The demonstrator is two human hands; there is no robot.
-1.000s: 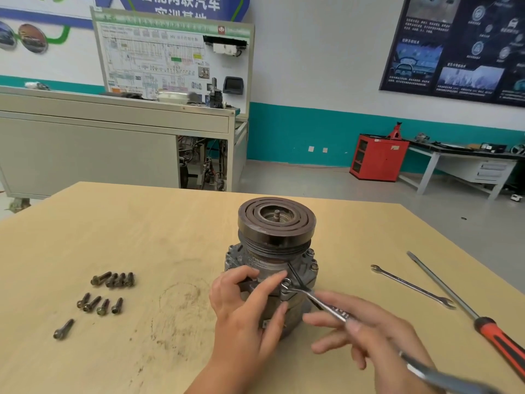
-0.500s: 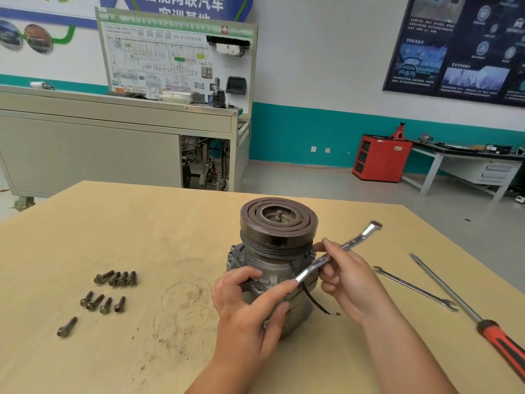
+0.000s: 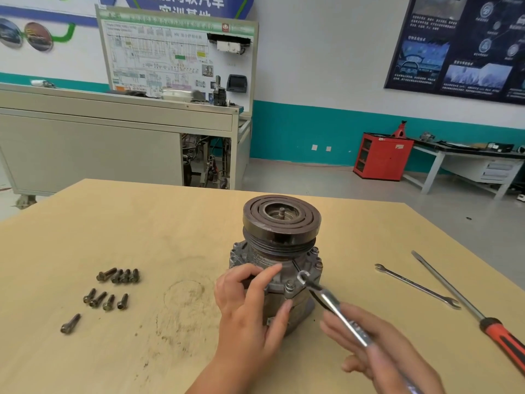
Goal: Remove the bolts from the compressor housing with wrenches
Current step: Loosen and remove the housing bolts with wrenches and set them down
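The compressor [image 3: 279,251] stands upright near the middle of the desk [image 3: 142,223], with its round pulley [image 3: 281,217] on top. The left hand [image 3: 250,308] holds the housing from the near side; its fingers are curled around the flange and the thumb presses lower on the body. The right hand [image 3: 380,351] grips the shaft of a wrench [image 3: 332,305] with the fingers closed on it. The open end of the wrench is just beside a bolt [image 3: 289,286] on the flange edge; I cannot tell if it touches the bolt.

On the left, well apart from the compressor, the loose bolts [image 3: 113,288] lie in two short rows, with one more nearer to the person. A wide stretch of desk lies between them and the compressor, and another behind the compressor up to the far edge. On the right, a second wrench [image 3: 417,287] and a screwdriver [image 3: 468,308] lie side by side, the screwdriver near the right edge of the desk.
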